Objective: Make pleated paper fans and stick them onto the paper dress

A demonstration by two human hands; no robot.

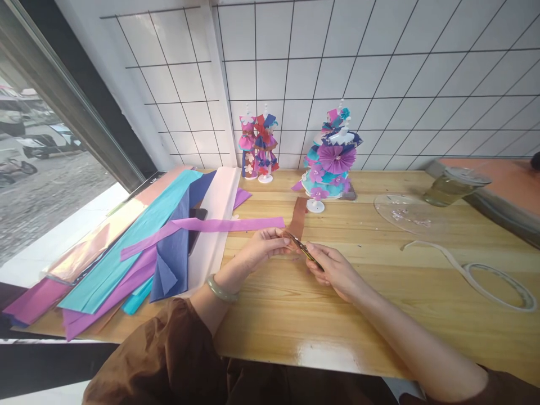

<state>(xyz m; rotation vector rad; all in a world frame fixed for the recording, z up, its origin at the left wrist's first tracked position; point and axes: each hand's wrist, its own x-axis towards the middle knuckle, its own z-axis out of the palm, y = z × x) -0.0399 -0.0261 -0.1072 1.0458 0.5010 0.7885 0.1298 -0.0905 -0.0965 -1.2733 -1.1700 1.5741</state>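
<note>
My left hand (pixel 270 243), with a pale green bangle on its wrist, pinches the near end of a brown paper strip (pixel 298 216). That strip runs away across the table toward the white base of a dress-form figure. In my right hand (pixel 331 263) is a slim pair of gold-toned scissors (pixel 307 252), the tips angled to the upper left. The tips meet the brown paper at my left fingertips; whether the blades are parted is too small to tell. Just behind my left hand lies a purple paper strip (pixel 236 225).
Crepe paper sheets (pixel 130 242) are piled at the left, with a dark phone (pixel 196 228) among them. Small dress forms in paper dresses (pixel 265 149) and a larger one (pixel 333 160) stand by the wall. Rightward are a clear plate (pixel 390 225), a cup (pixel 453 188) and white tape (pixel 453 264).
</note>
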